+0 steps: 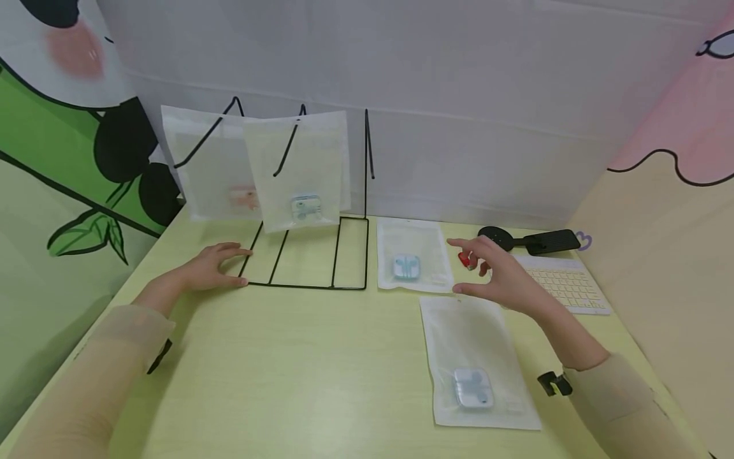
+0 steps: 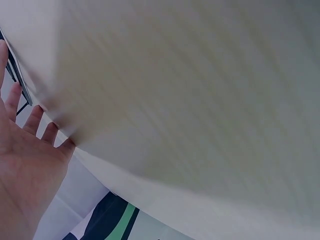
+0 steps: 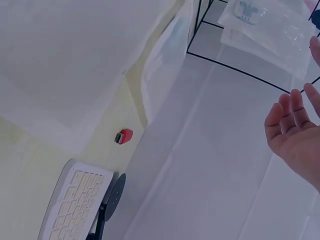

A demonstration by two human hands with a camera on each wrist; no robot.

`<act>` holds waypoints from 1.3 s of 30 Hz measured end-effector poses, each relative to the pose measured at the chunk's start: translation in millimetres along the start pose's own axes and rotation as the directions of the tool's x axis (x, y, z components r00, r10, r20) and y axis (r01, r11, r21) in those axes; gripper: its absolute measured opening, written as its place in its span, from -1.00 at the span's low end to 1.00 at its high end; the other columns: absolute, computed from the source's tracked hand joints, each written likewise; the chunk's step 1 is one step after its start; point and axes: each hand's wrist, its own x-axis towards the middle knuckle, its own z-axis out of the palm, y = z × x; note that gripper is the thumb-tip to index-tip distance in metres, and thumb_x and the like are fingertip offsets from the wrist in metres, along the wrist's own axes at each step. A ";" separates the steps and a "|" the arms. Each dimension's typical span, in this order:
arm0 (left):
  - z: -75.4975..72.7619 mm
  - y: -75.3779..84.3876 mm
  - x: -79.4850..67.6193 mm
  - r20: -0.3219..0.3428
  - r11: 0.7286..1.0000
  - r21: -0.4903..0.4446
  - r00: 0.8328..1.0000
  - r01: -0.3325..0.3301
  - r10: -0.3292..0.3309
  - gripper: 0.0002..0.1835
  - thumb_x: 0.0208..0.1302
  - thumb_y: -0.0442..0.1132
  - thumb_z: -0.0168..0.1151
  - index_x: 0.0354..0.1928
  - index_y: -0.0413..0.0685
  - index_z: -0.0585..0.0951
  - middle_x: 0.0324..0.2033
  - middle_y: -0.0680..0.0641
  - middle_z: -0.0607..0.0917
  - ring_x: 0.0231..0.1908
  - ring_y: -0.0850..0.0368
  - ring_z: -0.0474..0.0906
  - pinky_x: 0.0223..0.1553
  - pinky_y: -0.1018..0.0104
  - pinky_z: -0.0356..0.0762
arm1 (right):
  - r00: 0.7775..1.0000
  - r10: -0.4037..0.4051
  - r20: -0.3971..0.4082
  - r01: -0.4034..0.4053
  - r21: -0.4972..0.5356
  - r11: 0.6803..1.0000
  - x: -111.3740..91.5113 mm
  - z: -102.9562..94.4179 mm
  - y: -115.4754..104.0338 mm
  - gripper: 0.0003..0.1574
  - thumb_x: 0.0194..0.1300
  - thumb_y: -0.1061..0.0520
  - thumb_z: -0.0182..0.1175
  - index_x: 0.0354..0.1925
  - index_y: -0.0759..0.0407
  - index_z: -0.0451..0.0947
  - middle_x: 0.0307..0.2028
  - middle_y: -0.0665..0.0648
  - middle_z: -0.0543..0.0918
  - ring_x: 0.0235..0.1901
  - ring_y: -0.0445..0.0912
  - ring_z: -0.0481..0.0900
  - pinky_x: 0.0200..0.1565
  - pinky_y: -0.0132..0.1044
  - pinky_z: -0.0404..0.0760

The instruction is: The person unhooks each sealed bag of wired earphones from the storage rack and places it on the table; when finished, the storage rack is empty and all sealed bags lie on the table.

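Wire rack (image 1: 366,255) stands at the back of your pale yellow-green table (image 1: 298,357), before a whitish sheet (image 1: 459,95), in the head view; hanging pouches (image 1: 295,172) dangle from it. Your left hand (image 1: 209,266) touches its left side, fingers extended, grasping nothing. Your right hand (image 1: 504,274), loosely bent and free, is near two flat pouches (image 1: 438,239). Printed walls (image 1: 34,121) flank you. In the left wrist view, wood-grained tabletop dominates. In the right wrist view, a keyboard (image 3: 75,205) and red plug (image 3: 127,136) lie near the sheet.

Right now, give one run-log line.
left hand: touching black rack; right hand: holding nothing, over table; rack: packets on left hook and middle hook, right hook bare; table: two flat packets
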 end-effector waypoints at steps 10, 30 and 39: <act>-0.1 -2.9 0.8 0.003 1.000 0.003 1.000 0.008 -0.008 -0.15 0.08 0.19 0.32 0.34 -0.08 0.31 0.37 -0.37 0.09 0.32 -0.47 -0.10 0.20 -0.43 -0.09 | 0.998 -0.032 -0.052 0.037 0.085 0.996 45.8 24.0 -10.1 -0.08 0.02 0.01 0.45 0.32 -0.04 0.31 -0.09 0.02 0.44 -0.21 -0.16 0.37 -0.29 -0.31 0.48; -0.2 0.6 1.5 0.008 1.000 -0.002 1.000 0.019 -0.019 -0.15 0.09 0.18 0.32 0.34 -0.09 0.31 0.37 -0.37 0.08 0.33 -0.47 -0.11 0.20 -0.42 -0.08 | 0.995 -0.023 0.100 -0.006 0.276 0.961 116.2 89.6 14.0 -0.08 0.07 0.00 0.42 0.35 0.01 0.27 0.27 0.01 0.35 0.27 -0.01 0.29 0.30 -0.14 0.27; 0.4 -1.3 1.0 0.016 0.999 -0.005 0.999 0.038 -0.038 -0.13 0.08 0.21 0.31 0.35 -0.07 0.29 0.38 -0.36 0.06 0.34 -0.45 -0.13 0.20 -0.42 -0.09 | 0.956 0.023 0.293 -0.065 0.137 0.988 133.2 112.0 29.7 -0.06 0.08 -0.04 0.41 0.37 -0.08 0.23 0.38 0.06 0.19 0.40 -0.03 0.06 0.34 0.02 0.16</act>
